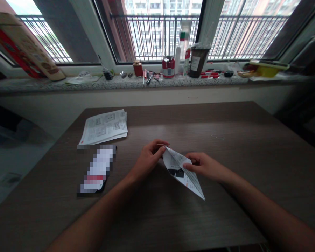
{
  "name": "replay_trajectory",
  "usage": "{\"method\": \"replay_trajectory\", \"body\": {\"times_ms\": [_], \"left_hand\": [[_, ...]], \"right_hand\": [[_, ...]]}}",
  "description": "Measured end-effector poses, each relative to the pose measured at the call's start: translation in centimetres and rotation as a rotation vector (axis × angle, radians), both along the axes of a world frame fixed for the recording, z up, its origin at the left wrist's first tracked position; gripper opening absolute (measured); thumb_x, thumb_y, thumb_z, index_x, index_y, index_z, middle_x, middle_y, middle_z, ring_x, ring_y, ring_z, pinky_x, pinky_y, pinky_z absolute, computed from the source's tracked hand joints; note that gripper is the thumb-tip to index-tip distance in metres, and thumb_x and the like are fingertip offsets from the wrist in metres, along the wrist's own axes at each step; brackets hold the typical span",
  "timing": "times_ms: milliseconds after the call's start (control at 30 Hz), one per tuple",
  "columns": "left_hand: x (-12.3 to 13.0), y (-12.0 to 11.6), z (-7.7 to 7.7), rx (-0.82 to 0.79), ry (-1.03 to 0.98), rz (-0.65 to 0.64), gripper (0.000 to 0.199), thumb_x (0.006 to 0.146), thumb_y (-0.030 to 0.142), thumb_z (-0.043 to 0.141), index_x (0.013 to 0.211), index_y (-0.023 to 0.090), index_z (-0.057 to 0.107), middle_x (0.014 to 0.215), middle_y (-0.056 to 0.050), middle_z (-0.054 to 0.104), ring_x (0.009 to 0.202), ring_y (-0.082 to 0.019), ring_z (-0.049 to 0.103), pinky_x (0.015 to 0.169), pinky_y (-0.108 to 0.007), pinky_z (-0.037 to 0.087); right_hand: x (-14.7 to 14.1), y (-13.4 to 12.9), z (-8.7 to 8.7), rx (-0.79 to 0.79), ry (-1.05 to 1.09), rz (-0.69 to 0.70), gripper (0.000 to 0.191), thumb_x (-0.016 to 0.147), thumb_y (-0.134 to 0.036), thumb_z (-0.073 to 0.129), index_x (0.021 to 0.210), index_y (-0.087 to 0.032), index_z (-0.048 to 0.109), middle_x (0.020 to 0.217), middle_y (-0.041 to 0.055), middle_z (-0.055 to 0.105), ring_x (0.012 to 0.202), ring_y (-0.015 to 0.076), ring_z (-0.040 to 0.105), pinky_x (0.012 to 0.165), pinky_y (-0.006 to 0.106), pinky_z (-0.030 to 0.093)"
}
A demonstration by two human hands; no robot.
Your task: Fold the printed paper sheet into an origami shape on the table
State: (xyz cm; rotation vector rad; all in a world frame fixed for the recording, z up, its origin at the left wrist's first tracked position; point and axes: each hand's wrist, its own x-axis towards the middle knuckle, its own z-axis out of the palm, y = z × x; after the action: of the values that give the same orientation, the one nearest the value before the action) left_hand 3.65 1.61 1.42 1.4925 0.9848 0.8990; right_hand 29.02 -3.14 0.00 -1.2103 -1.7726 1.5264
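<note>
A folded sheet of printed paper [182, 169], long and pointed, is held above the brown table [152, 224], its sharp tip toward the lower right. My left hand [152, 152] pinches its upper left corner between thumb and fingers. On the right edge, my right hand [201, 163] grips the paper with the thumb on top and the fingers partly behind it. Left of my hands lies a phone [98, 169] with a blurred screen. Beyond the phone sit a few printed sheets [105, 126], stacked and slightly curled.
Along the window sill [126, 83] stand a red can [168, 66], a dark cup [198, 61], a bottle [182, 49], a small red container [138, 69] and several tools. A yellow container [269, 70] is at the right, a tall box [23, 49] at the left.
</note>
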Motion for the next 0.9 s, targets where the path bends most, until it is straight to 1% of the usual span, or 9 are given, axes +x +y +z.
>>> {"method": "replay_trajectory", "body": {"times_ms": [67, 167, 300, 400, 533, 633, 700, 800, 900], "left_hand": [[0.1, 0.0, -0.2, -0.036, -0.046, -0.001, 0.02, 0.096, 0.034, 0.064, 0.112, 0.022, 0.06, 0.099, -0.006, 0.076, 0.084, -0.021, 0.073, 0.073, -0.031, 0.057], [0.1, 0.0, -0.3, -0.042, -0.065, -0.008, 0.018, 0.097, 0.035, 0.064, 0.108, 0.022, 0.055, 0.1, -0.006, 0.077, 0.084, -0.021, 0.073, 0.073, -0.031, 0.058], [0.1, -0.2, 0.2, 0.001, -0.03, -0.027, 0.013, 0.097, 0.032, 0.06, 0.101, 0.019, 0.061, 0.103, -0.008, 0.076, 0.09, -0.022, 0.073, 0.078, -0.033, 0.059], [0.1, -0.4, 0.9, 0.026, -0.017, -0.031, 0.015, 0.096, 0.031, 0.058, 0.098, 0.017, 0.066, 0.103, -0.009, 0.076, 0.093, -0.023, 0.072, 0.082, -0.035, 0.059], [0.0, -0.6, 1.5, 0.056, 0.003, -0.085, 0.023, 0.097, 0.039, 0.06, 0.102, 0.017, 0.069, 0.105, -0.009, 0.076, 0.093, -0.022, 0.071, 0.082, -0.033, 0.057], [-0.1, -0.5, 1.6, 0.041, 0.02, -0.125, 0.029, 0.096, 0.046, 0.065, 0.105, 0.018, 0.069, 0.106, -0.009, 0.075, 0.093, -0.022, 0.072, 0.081, -0.032, 0.056], [-0.1, -0.5, 1.5, 0.029, 0.033, -0.131, 0.03, 0.094, 0.047, 0.068, 0.105, 0.018, 0.068, 0.103, -0.008, 0.075, 0.09, -0.022, 0.072, 0.079, -0.032, 0.056], [0.0, -0.5, 1.4, 0.037, 0.057, -0.093, 0.026, 0.095, 0.043, 0.068, 0.103, 0.018, 0.068, 0.099, -0.008, 0.075, 0.087, -0.021, 0.071, 0.078, -0.031, 0.055], [0.1, -0.5, 1.2, 0.036, 0.037, -0.071, 0.021, 0.098, 0.038, 0.064, 0.102, 0.018, 0.068, 0.102, -0.008, 0.075, 0.09, -0.021, 0.071, 0.079, -0.031, 0.055]], "right_hand": [[-0.1, 0.0, 0.1, 0.006, -0.016, -0.011, 0.03, 0.095, -0.046, 0.067, 0.105, -0.017, 0.071, 0.091, 0.0052, 0.071, 0.078, 0.0171, 0.062, 0.067, 0.03, 0.048], [-0.2, 0.0, 0.3, 0.003, -0.015, -0.023, 0.028, 0.095, -0.044, 0.067, 0.103, -0.017, 0.071, 0.09, 0.0054, 0.071, 0.079, 0.0174, 0.062, 0.067, 0.029, 0.047], [-0.3, -0.1, 0.2, -0.04, 0.017, -0.036, 0.028, 0.095, -0.044, 0.067, 0.102, -0.017, 0.071, 0.092, 0.007, 0.072, 0.079, 0.0185, 0.065, 0.066, 0.03, 0.048], [-0.2, -0.1, 0.1, -0.06, 0.036, -0.043, 0.028, 0.094, -0.044, 0.067, 0.101, -0.017, 0.07, 0.092, 0.0075, 0.073, 0.079, 0.0191, 0.066, 0.066, 0.03, 0.05], [-0.1, -0.1, -0.1, -0.069, 0.057, -0.044, 0.027, 0.095, -0.043, 0.067, 0.1, -0.017, 0.071, 0.093, 0.0077, 0.074, 0.079, 0.0191, 0.067, 0.066, 0.03, 0.05], [-0.1, 0.0, -0.2, -0.054, 0.031, -0.042, 0.029, 0.095, -0.045, 0.067, 0.1, -0.017, 0.071, 0.091, 0.0074, 0.073, 0.077, 0.0188, 0.066, 0.065, 0.03, 0.049], [-0.1, 0.0, -0.1, -0.036, 0.017, -0.04, 0.029, 0.095, -0.045, 0.066, 0.1, -0.016, 0.071, 0.091, 0.0077, 0.073, 0.077, 0.0188, 0.066, 0.065, 0.03, 0.049], [-0.3, -0.1, 0.1, -0.024, 0.009, -0.037, 0.029, 0.095, -0.044, 0.066, 0.102, -0.016, 0.071, 0.093, 0.008, 0.073, 0.079, 0.0188, 0.066, 0.066, 0.03, 0.049], [-0.3, -0.2, 0.2, -0.008, -0.002, -0.034, 0.028, 0.096, -0.043, 0.065, 0.102, -0.016, 0.07, 0.093, 0.0072, 0.072, 0.079, 0.0185, 0.066, 0.067, 0.03, 0.05]]}}
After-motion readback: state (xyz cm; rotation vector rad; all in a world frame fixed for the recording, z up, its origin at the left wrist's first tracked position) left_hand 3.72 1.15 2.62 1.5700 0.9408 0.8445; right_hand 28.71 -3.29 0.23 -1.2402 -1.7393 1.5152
